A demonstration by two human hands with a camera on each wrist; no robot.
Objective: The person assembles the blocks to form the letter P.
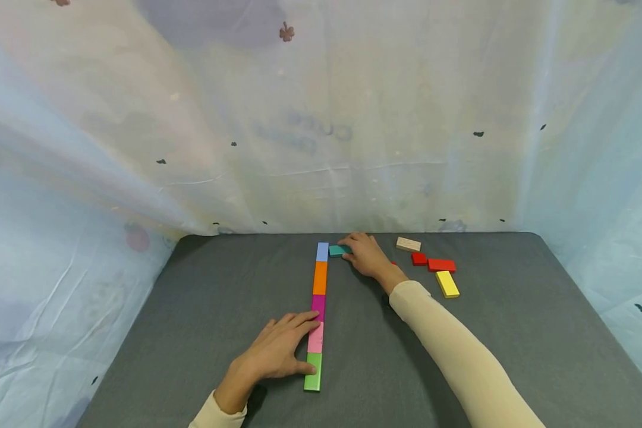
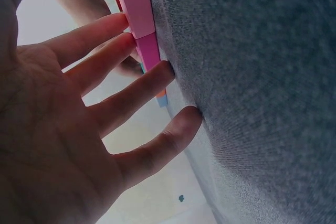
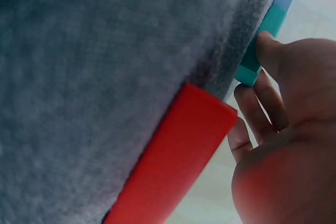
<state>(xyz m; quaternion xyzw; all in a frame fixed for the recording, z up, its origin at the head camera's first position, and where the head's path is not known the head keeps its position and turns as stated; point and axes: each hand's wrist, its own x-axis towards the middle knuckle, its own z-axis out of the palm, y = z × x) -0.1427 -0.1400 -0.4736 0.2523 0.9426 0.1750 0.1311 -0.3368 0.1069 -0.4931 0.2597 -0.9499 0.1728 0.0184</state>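
Note:
A straight row of wooden blocks runs away from the person on the grey cloth: green (image 1: 312,382), pink (image 1: 315,340), magenta (image 1: 318,302), orange (image 1: 320,278) and light blue (image 1: 322,251). My left hand (image 1: 275,351) is spread beside its near part, thumb on the green block and fingertips at the pink and magenta ones. At the far end, my right hand (image 1: 371,255) pinches a teal block (image 3: 270,22) between thumb and fingers. That block lies crosswise, its end against the light blue block's right side. Part of it is hidden under the fingers.
Right of the right hand lie a plain wood block (image 1: 408,244), a small red block (image 1: 419,259), a longer red block (image 1: 441,265) and a yellow block (image 1: 447,285). Another red block (image 3: 173,150) is near the right wrist. A pale patterned curtain (image 1: 353,196) hangs behind the table.

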